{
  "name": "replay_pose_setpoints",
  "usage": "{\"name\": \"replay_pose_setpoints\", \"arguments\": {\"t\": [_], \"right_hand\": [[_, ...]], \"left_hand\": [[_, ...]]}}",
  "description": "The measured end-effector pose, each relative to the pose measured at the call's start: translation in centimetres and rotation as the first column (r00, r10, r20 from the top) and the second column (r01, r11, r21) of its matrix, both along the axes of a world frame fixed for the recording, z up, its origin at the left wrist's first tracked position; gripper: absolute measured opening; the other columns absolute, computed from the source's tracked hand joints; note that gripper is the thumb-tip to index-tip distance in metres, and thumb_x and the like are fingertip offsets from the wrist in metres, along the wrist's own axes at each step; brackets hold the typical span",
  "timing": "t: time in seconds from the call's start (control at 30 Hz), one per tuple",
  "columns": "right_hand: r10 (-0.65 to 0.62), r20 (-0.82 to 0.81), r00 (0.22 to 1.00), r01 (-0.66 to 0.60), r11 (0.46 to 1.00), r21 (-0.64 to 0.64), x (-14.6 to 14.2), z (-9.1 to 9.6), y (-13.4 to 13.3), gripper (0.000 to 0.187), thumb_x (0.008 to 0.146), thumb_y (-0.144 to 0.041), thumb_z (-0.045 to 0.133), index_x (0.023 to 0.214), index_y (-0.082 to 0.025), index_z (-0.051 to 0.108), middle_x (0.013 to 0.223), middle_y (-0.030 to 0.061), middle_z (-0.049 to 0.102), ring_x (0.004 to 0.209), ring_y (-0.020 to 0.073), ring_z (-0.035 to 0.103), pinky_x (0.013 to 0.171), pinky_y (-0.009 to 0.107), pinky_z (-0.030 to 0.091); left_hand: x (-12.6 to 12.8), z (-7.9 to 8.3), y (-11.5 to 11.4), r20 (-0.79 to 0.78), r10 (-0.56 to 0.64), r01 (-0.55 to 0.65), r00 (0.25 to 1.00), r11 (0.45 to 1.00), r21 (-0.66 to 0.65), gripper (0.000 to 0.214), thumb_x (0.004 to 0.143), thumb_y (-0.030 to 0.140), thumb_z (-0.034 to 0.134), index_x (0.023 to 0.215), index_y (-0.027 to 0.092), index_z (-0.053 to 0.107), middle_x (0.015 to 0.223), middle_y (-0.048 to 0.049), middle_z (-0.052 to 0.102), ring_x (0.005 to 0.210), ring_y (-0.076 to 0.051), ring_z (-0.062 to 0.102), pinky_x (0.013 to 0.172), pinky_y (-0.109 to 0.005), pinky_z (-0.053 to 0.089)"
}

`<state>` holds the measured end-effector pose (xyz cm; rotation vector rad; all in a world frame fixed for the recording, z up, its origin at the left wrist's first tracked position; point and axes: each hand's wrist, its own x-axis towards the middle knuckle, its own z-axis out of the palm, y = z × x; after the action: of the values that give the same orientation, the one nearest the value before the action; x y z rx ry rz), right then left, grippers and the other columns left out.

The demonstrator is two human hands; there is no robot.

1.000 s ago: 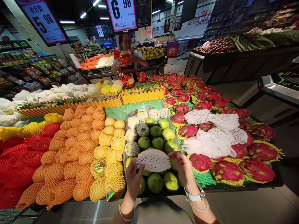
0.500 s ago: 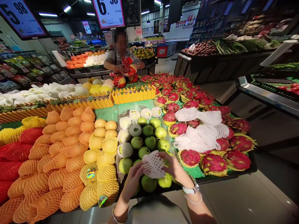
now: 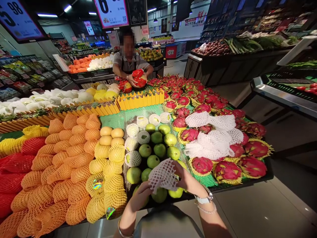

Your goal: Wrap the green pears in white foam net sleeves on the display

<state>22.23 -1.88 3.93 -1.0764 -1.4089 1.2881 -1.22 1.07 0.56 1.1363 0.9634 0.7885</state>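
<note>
Fingers of the left hand (image 3: 140, 195) and right hand (image 3: 186, 178) pinching a white net (image 3: 163, 174) by opposite sides, net above green fruit (image 3: 159, 195) on the bench (image 3: 206, 180), dragon fruit (image 3: 227, 172) to the right, yellow-netted fruit (image 3: 114, 183) to the left.

1. Under the grip, the white foam net (image 3: 163, 175) hides parts of the green fruits (image 3: 159, 195).
2. Right of the grip, piled foam nets (image 3: 213, 143) partly cover dragon fruits (image 3: 201, 165).
3. Far left of the grip, red-netted fruits (image 3: 12, 180) are cut by the picture's edge.
4. High beyond the grip, the price screen (image 3: 111, 13) loses its top; its smallest print is illegible.
5. Nearer than the grip, both forearms (image 3: 209, 219) run out of view.
</note>
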Motion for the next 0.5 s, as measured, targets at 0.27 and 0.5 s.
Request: {"name": "replay_pose_setpoints", "arguments": {"t": [0.27,0.5], "right_hand": [[0.014,-0.004,1.000,-0.015,0.997,-0.074,0.4,-0.6,-0.2,0.077,0.063,-0.005,0.058,0.137,-0.027,0.049,0.131,0.0089,0.064,0.119,0.0288,0.064,0.101,0.043,0.052],[-0.019,0.282,0.959,0.029,0.999,-0.031,-1.0,-0.6,-0.4,0.081,0.067,-0.007,0.061,0.145,-0.025,0.045,0.150,0.0113,0.049,0.137,0.0358,0.049,0.111,0.052,0.043]], "left_hand": [[0.1,-0.9,0.2,0.057,0.147,-0.140,0.988,0.984,-0.112,0.040,0.061,0.059,0.078,0.083,0.026,0.077,0.089,-0.0082,0.077,0.080,-0.025,0.071,0.077,-0.046,0.061],[1.4,-1.0,-0.4,-0.135,0.015,-0.007,0.991,0.998,0.058,0.041,0.085,0.044,0.061,0.120,0.024,0.071,0.129,-0.0072,0.069,0.120,-0.027,0.064,0.109,-0.041,0.048]]}}
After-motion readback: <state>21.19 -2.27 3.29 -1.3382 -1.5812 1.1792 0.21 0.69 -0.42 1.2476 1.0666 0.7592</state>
